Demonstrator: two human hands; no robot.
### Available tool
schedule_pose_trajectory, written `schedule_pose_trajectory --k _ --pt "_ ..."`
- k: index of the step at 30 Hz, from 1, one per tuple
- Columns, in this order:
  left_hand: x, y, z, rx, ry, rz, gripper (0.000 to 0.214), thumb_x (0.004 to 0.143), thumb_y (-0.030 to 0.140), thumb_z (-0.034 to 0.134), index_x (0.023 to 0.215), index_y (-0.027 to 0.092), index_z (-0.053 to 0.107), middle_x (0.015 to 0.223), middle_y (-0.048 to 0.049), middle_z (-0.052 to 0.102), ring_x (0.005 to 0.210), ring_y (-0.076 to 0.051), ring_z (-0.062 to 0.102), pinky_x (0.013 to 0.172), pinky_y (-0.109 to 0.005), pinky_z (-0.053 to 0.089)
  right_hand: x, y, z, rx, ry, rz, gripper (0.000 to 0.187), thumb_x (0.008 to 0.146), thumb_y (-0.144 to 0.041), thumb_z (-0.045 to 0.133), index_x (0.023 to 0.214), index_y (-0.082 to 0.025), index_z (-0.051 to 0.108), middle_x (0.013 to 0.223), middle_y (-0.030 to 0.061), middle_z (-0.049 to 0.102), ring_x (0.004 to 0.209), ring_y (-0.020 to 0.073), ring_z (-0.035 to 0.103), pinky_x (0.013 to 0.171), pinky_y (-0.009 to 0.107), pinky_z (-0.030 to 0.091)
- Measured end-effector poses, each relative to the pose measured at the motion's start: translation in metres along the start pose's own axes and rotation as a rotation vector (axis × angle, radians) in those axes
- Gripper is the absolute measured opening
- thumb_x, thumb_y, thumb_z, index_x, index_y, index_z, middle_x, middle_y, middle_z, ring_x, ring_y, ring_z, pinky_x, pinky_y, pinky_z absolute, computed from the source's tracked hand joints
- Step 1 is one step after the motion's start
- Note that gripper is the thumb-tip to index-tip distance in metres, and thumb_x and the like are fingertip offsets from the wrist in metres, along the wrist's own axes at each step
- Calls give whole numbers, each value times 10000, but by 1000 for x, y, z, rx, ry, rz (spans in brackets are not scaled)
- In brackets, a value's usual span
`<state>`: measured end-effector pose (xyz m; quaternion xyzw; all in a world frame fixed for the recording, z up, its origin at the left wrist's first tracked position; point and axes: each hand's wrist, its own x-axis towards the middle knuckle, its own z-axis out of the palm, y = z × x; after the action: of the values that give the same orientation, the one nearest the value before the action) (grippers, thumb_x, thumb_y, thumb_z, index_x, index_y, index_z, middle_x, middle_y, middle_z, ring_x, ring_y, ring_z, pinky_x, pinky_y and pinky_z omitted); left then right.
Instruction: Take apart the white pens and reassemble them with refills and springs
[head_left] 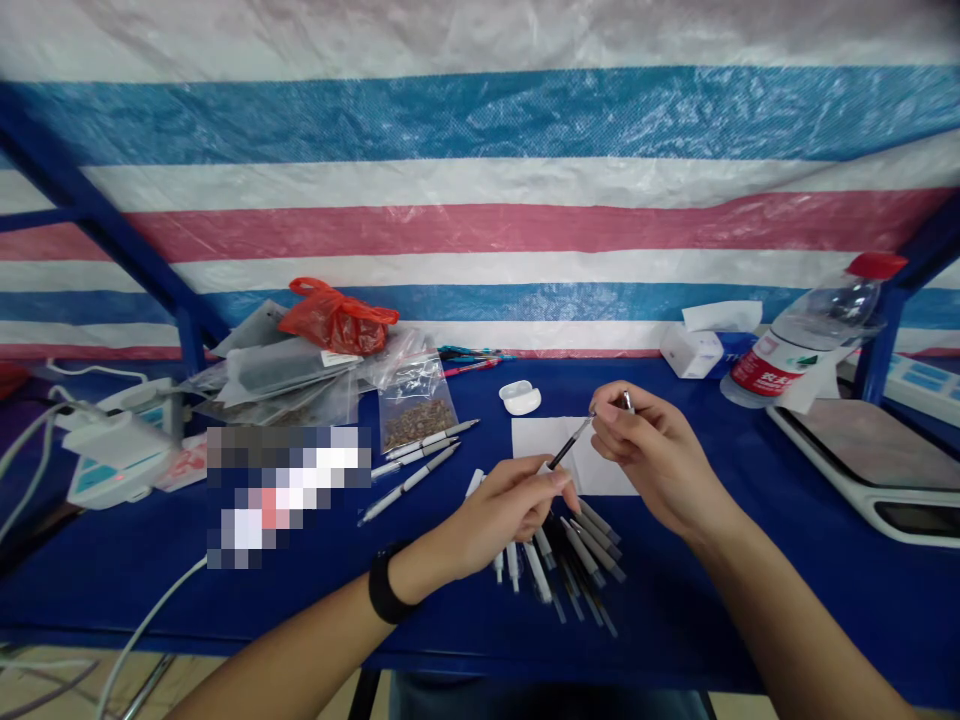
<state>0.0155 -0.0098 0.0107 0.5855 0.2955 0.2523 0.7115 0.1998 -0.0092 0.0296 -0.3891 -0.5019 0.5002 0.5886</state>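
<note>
Above the blue table, my left hand (pixel 499 522) and my right hand (pixel 660 455) both pinch a slim black pen (pixel 571 443) between their fingertips. A small silver metal part (pixel 628 402) shows above my right fingers. Beneath my left hand lies a heap of grey, black and white pens (pixel 581 548), partly hidden by that hand. A sheet of white paper (pixel 577 455) lies just beyond my hands. Several white-and-silver pens (pixel 411 482) lie to the left of my left hand.
A bag of small brown parts (pixel 416 410), a white earbud case (pixel 520 397), and a tissue box (pixel 694 352) stand on the blue table (pixel 750 590). A water bottle (pixel 814 335) and a digital scale (pixel 870 460) are at right. Cables and plastic packets (pixel 281 370) lie at left.
</note>
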Motion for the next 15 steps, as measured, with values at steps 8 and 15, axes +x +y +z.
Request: schedule_pose_trajectory --k 8,15 --pt "0 0 -1 2 -4 9 403 927 560 537 837 172 597 500 112 263 414 -54 169 455 -252 171 -1 8 -3 -196 -31 -92 249 849 -428 729 763 -211 644 585 -66 364 523 99 262 490 272 213" --pt "1 -1 -3 -34 -8 31 362 953 498 533 833 164 603 504 110 266 408 -51 170 449 -255 159 -1 8 -4 -165 -30 -36 182 805 -387 750 822 -208 727 615 -54 396 532 96 282 509 275 226"
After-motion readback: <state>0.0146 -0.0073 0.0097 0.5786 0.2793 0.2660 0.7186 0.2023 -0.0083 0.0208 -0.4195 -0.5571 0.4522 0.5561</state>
